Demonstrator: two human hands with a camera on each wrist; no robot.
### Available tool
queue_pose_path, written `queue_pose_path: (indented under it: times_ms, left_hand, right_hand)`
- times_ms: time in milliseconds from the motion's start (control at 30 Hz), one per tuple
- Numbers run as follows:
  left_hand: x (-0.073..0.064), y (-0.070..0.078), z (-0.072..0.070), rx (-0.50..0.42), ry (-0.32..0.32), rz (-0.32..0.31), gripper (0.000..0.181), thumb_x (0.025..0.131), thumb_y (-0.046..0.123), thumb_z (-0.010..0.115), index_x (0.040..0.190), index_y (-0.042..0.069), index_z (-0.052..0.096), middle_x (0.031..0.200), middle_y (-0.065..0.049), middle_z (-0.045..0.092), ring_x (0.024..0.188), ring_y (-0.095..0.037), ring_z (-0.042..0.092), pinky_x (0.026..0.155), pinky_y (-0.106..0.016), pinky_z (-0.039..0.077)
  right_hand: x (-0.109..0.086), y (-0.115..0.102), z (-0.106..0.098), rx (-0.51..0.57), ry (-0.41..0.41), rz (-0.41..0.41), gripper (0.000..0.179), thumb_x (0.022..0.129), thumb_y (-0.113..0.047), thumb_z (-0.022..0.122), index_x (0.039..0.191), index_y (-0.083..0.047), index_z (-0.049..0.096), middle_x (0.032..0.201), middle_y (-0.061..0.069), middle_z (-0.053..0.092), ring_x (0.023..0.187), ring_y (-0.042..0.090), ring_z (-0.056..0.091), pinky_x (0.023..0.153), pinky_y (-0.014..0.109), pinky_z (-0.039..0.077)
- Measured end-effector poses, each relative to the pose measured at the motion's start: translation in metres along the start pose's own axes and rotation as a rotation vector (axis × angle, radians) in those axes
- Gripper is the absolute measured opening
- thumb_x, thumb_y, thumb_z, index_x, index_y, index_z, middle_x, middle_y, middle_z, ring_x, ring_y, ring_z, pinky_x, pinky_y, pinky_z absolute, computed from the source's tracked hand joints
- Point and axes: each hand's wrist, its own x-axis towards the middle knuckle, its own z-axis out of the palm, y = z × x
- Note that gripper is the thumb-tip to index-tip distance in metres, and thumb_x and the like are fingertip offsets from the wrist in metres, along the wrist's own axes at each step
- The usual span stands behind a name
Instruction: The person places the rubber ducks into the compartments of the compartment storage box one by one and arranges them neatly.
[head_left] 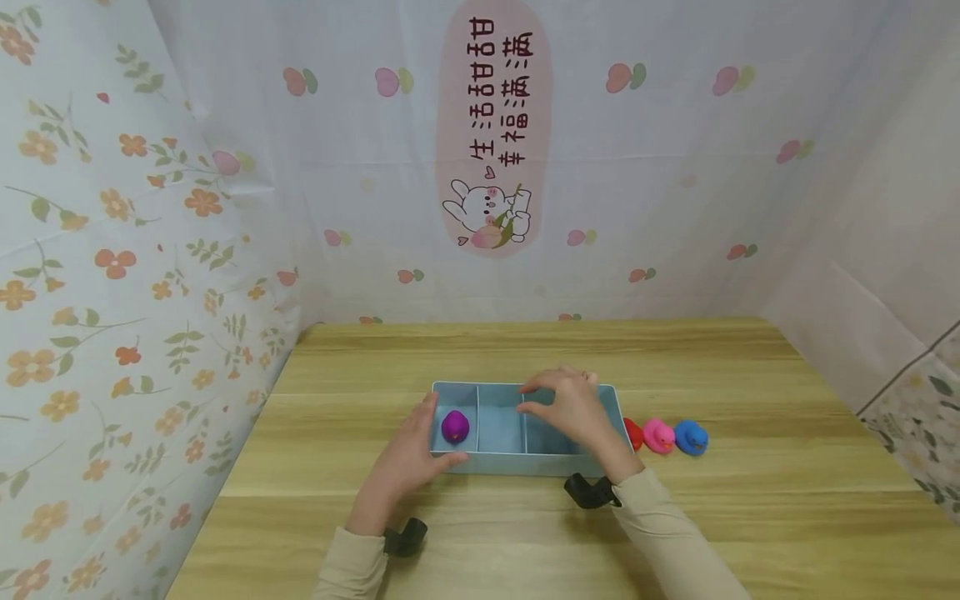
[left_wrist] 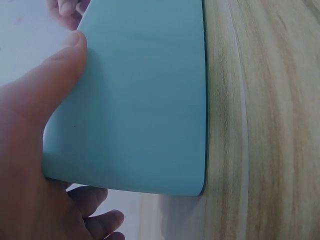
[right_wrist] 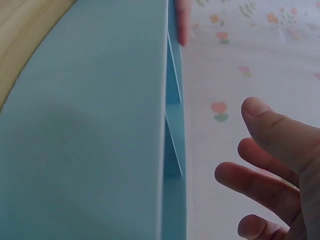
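Note:
A light-blue box (head_left: 501, 464) with three compartments stands on the table. In its left compartment sits a purple rubber duck (head_left: 454, 427). My left hand (head_left: 407, 446) holds the box's left end, the thumb against the front wall and the fingers along the end. In the left wrist view the thumb (left_wrist: 67, 65) presses on the box at its rim. Over the middle and right compartments hovers my right hand (head_left: 573, 404), thumb and fingers spread apart with nothing between them. The right wrist view shows its fingers (right_wrist: 260, 187) loosely bent, apart from the box.
Right of the box a red duck (head_left: 633, 433), partly hidden, a pink duck (head_left: 659, 436) and a blue duck (head_left: 692, 437) sit in a row on the wooden table (head_left: 780, 517). Patterned cloth (head_left: 360, 167) hangs behind and at the sides.

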Motion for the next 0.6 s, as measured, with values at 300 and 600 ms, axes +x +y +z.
queue_pose_path:
  times_ms: [300, 600]
  left_hand:
    - [0.000, 0.001, 0.000, 0.001, -0.006, 0.001, 0.109, 0.076, 0.056, 0.073, 0.153, 0.003, 0.015, 0.157, -0.019, 0.023, 0.143, -0.038, 0.026, 0.114, -0.052, 0.028]
    - [-0.001, 0.003, 0.000, 0.002, -0.017, -0.012, 0.110, 0.076, 0.057, 0.072, 0.153, 0.005, 0.013, 0.157, -0.017, 0.021, 0.143, -0.036, 0.026, 0.114, -0.051, 0.028]
  right_hand:
    - [-0.007, 0.015, -0.018, 0.024, -0.024, 0.030, 0.023, 0.071, -0.027, 0.083, 0.091, -0.017, 0.076, 0.094, -0.004, 0.073, 0.090, 0.024, 0.058, 0.071, 0.040, 0.013]
    - [-0.017, 0.036, -0.033, -0.001, 0.002, 0.070, 0.022, 0.073, -0.026, 0.082, 0.092, -0.016, 0.076, 0.091, -0.004, 0.073, 0.073, 0.017, 0.048, 0.070, 0.038, 0.013]
